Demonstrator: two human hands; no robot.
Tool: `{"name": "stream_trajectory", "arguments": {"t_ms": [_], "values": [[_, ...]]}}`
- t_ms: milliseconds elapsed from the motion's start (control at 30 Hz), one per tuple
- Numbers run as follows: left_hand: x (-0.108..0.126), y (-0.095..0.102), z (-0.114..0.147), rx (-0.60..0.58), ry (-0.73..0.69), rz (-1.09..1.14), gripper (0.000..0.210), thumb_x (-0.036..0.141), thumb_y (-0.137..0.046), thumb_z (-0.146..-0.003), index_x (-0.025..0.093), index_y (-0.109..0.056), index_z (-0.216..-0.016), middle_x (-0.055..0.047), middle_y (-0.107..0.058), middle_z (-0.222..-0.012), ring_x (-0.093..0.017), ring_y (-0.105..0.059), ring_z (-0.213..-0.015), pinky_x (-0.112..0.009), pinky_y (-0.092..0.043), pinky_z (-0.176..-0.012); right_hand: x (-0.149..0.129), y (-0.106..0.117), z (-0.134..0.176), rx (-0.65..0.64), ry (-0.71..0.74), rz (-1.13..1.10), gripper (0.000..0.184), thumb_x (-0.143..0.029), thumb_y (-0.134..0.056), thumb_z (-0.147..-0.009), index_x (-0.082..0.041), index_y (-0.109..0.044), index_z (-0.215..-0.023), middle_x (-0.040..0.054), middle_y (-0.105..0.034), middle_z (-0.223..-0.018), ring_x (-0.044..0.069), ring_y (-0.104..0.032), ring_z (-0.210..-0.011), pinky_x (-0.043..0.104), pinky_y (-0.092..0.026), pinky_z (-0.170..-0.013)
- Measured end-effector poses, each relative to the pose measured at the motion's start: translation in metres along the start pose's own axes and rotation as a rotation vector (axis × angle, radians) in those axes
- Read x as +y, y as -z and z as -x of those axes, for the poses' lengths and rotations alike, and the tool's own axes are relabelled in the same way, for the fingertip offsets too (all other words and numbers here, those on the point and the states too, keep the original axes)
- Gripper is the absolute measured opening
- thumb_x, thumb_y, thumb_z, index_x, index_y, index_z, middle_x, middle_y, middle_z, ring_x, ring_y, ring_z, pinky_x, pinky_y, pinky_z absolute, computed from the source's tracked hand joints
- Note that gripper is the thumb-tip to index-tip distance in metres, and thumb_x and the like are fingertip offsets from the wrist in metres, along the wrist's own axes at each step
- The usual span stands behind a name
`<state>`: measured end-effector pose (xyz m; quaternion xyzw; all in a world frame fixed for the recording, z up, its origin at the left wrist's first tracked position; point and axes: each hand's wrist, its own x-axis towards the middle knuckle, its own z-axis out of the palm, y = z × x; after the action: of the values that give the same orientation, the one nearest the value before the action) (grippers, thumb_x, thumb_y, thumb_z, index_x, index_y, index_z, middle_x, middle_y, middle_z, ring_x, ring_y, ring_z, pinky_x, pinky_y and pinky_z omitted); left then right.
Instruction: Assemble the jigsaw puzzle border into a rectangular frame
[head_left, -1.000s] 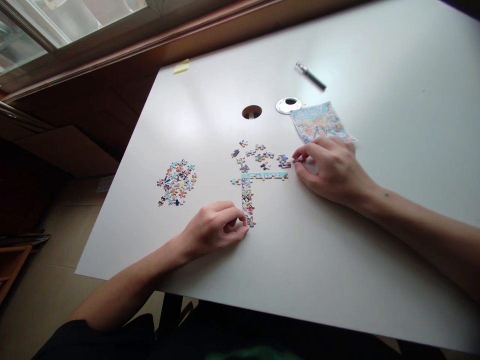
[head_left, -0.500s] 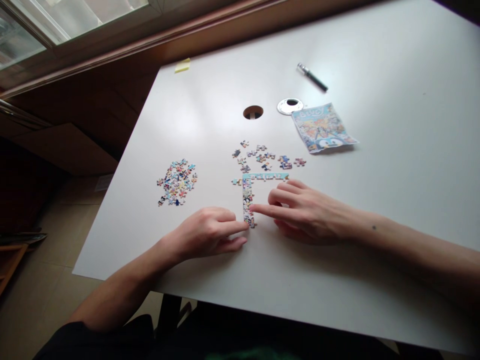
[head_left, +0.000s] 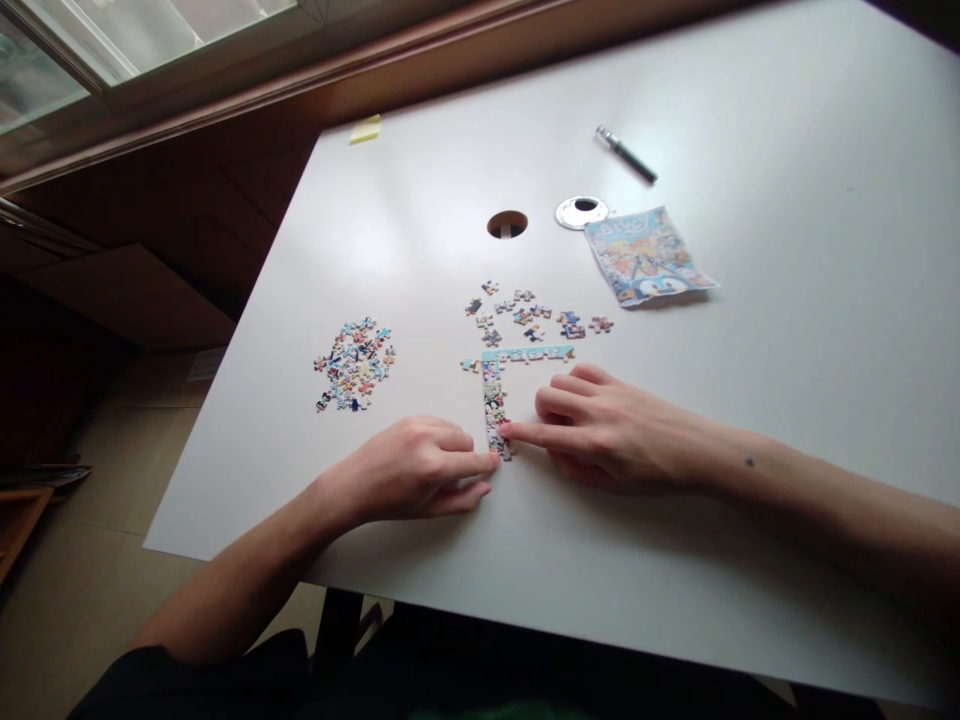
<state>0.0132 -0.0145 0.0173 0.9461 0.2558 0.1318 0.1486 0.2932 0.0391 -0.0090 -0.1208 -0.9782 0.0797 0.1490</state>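
Observation:
An L-shaped strip of joined jigsaw pieces [head_left: 493, 385] lies on the white table, with a light blue top row [head_left: 529, 354]. My left hand [head_left: 420, 467] rests at the lower end of the L's upright arm, its index fingertip touching the bottom piece and its thumb apart. From the right, the stretched index finger of my right hand [head_left: 607, 430] presses on the same arm a little higher. The other fingers of that hand are loosely bent. A loose blue piece [head_left: 470, 366] lies just left of the corner.
Several loose pieces [head_left: 523, 316] are scattered beyond the strip, and a pile of pieces [head_left: 352, 365] lies to the left. Farther back are a picture sheet [head_left: 651, 258], a round cable-hole cover [head_left: 581, 212], a cable hole [head_left: 508, 224], a black marker [head_left: 627, 156] and a yellow sticky note [head_left: 365, 130].
The joined strip has turned slightly, its corner shifting left and its lower end moving a little toward me. My right index finger has moved slightly nearer with it; my left hand has barely moved.

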Motion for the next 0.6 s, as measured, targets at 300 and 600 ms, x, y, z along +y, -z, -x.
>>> {"name": "stream_trajectory", "arguments": {"t_ms": [300,600], "values": [[0.001,-0.005,-0.002,0.058,-0.036,-0.058,0.014,0.022,-0.055,-0.098,0.019,-0.068,-0.103,0.001,-0.062,-0.069,-0.013,-0.060,-0.061,-0.026,-0.048,-0.060,-0.002,0.002,-0.001,0.004,0.014,0.023,0.044,-0.019,-0.052,-0.094,-0.023,-0.058,-0.137,0.0052,-0.058,-0.086,0.020,-0.043,-0.077,0.036,-0.031,-0.076],[0.003,-0.010,-0.005,0.167,0.042,-0.154,0.017,0.023,-0.056,-0.101,0.017,-0.068,-0.091,0.000,-0.062,-0.067,-0.011,-0.056,-0.058,-0.024,-0.044,-0.058,-0.003,0.003,-0.001,0.010,0.018,0.009,0.042,-0.019,-0.050,-0.096,-0.021,-0.057,-0.137,0.0052,-0.058,-0.086,0.020,-0.042,-0.076,0.035,-0.031,-0.076]]}}
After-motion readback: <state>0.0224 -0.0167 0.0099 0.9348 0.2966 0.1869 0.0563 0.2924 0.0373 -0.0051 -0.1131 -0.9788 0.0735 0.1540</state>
